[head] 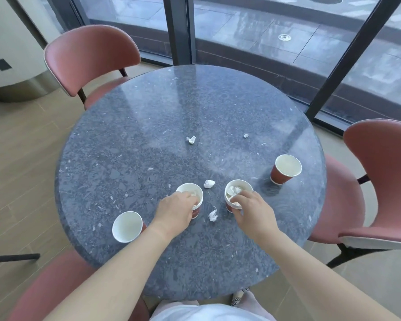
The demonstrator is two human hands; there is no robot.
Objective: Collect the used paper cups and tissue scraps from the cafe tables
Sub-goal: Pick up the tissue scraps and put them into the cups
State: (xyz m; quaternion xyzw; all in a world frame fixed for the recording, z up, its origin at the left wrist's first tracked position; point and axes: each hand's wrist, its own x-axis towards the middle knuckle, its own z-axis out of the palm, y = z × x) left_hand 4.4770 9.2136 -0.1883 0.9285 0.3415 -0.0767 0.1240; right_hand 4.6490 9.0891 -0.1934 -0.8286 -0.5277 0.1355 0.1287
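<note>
Curling over the rims, left hand (175,213) grips middle-left cup (186,189), right hand (252,212) grips middle-right cup (244,184).

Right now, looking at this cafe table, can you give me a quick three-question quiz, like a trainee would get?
1. How many paper cups stand on the table?
2. True or false: the right hand rests on an empty cup.
3. Loose tissue scraps lying on the tabletop: A two, B four, C seven?
Key: 1 four; 2 false, that cup holds tissue; 3 B.
</note>
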